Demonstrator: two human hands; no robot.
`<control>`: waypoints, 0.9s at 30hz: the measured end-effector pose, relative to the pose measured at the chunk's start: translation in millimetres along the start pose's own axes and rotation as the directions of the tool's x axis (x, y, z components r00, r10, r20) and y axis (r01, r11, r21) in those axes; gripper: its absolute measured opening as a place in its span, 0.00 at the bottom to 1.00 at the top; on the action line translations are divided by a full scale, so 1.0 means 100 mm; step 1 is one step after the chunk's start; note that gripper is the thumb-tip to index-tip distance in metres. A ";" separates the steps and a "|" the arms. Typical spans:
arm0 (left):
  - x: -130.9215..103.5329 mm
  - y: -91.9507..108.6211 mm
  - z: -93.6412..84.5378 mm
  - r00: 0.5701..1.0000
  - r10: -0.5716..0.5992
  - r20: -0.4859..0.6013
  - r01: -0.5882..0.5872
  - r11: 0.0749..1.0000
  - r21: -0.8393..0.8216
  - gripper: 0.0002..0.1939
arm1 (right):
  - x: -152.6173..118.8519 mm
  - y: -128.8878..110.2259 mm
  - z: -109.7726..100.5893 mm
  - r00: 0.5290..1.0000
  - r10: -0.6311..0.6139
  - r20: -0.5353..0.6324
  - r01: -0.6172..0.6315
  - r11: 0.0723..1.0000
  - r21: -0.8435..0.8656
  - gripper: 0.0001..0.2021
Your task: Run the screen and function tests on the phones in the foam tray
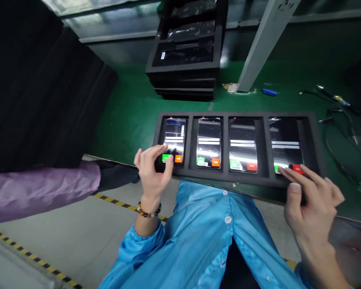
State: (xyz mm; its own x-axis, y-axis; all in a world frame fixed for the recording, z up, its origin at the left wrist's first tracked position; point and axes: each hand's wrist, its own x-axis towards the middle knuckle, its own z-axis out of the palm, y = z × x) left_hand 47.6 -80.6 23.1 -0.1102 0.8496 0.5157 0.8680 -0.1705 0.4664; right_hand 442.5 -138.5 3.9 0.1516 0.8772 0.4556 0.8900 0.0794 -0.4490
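Observation:
A black foam tray (210,173) lies along the near edge of the green table, with several smartphones face up in its slots. Each lit screen shows a green and a red or orange button at the bottom. My left hand (153,171) is at the leftmost phone (175,132), thumb and fingers apart, near its lower buttons. Over the lower end of the rightmost phone (284,130), my right hand (313,200) has its fingers stretched, one tip at the green button; contact is unclear. Between them lie a second phone (209,129) and a third phone (243,131).
Behind the tray stands a stack of black foam trays (183,74) holding dark devices. A grey post (263,46) rises beside it. A blue cap-like piece (269,92) and cables (333,154) lie to the right. At left are a tall black stack (48,88) and another person's purple sleeve (45,190).

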 end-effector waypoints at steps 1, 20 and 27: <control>-0.04 -0.10 -0.03 0.999 0.012 -0.035 -0.011 1.000 0.027 0.15 | -0.01 -0.02 0.01 1.000 -0.010 0.003 0.010 1.000 -0.003 0.20; -0.31 -0.33 -0.11 0.989 0.148 0.009 -0.149 0.985 0.091 0.19 | 0.49 -1.09 0.41 0.838 -0.486 0.249 0.378 0.845 0.378 0.22; 0.06 -0.32 -0.07 0.992 0.101 0.081 -0.098 0.994 -0.047 0.20 | 0.35 0.07 0.04 0.999 -0.044 0.021 0.043 0.997 0.067 0.20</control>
State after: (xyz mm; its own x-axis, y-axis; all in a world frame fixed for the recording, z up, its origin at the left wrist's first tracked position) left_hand 15.7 -73.5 16.2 0.0179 0.8658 0.5001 0.8511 -0.2757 0.4468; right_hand 452.6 -105.3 13.4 0.1030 0.8825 0.4589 0.8648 0.1485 -0.4796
